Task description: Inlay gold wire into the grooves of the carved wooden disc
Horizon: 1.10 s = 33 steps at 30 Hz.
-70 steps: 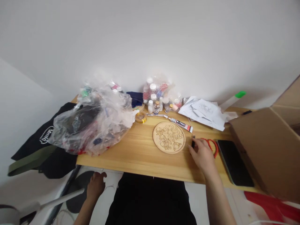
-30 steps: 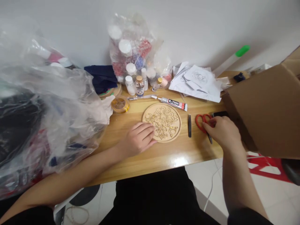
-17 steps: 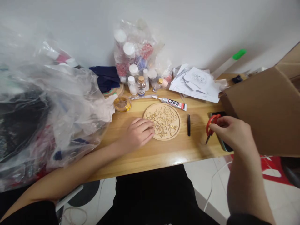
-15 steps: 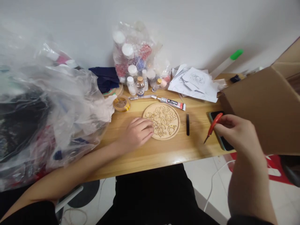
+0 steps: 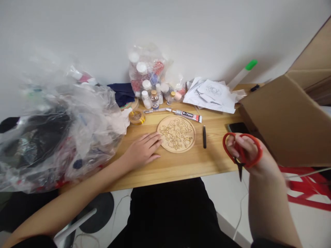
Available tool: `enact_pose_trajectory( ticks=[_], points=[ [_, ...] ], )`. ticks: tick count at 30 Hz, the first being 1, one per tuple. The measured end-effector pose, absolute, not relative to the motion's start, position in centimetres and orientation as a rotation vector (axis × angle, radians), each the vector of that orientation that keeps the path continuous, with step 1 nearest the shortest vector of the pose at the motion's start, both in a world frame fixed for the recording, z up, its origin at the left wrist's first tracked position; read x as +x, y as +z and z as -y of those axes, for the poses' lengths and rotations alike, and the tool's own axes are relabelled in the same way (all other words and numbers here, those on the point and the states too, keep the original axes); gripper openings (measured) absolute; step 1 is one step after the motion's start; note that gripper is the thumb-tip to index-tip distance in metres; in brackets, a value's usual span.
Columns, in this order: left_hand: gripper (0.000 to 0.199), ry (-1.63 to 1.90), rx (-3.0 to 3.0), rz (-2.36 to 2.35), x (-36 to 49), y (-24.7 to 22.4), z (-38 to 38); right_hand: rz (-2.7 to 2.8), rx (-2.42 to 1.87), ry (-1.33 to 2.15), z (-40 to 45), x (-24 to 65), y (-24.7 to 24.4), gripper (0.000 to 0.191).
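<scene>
My left hand lies flat on the table with its fingers stretched out, their tips at the left rim of a round wooden plaque. Gold wire outlines part of the flower pattern on the plaque. Over the table's right front edge, my right hand is closed on red-handled scissors, fingers in the loops and the short dark blades pointing down. Black tweezers lie just right of the plaque. Behind it rests a B-7000 glue tube. A spool of gold wire sits to the left.
A large plastic bag covers the table's left end. Bottles, such as a cork-topped one, stand at the back beside papers. On the right, a cardboard box partly hides a phone.
My left hand has drawn back leftward from the plaque's pattern and flattened. My right hand has turned the scissors, so both handle loops now face the camera. The view has shifted slightly.
</scene>
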<state>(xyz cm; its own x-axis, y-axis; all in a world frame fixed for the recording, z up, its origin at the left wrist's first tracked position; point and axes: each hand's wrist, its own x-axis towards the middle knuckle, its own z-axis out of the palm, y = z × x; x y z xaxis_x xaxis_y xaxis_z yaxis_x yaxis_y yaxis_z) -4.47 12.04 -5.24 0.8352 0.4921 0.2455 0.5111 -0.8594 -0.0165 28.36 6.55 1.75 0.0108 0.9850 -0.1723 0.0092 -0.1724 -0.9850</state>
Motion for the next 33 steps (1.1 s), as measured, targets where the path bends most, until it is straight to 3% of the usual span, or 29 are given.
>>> enact_pose_trajectory(
  ticks=[5, 14, 26, 33],
  points=[
    [0.038, -0.325, -2.811, 0.784, -3.5, -4.8, -7.9, 0.933, -1.177, 1.387, -6.6, 27.5, 1.4, 0.038],
    [0.05, -0.374, -2.834, 0.765, 0.8, -4.9, -2.4, 0.755, -1.107, 1.508, -5.7, 26.2, 0.3, 0.045],
    [0.034, -0.41, -2.756, 0.93, 5.1, -5.8, -5.4, 0.602, -1.045, 1.59, -6.3, 26.0, -1.8, 0.043],
    [0.052, -0.456, -2.912, 1.048, 5.2, -4.1, -7.8, 0.635, -1.02, 1.53, -9.0, 24.9, -2.4, 0.044]
  ],
)
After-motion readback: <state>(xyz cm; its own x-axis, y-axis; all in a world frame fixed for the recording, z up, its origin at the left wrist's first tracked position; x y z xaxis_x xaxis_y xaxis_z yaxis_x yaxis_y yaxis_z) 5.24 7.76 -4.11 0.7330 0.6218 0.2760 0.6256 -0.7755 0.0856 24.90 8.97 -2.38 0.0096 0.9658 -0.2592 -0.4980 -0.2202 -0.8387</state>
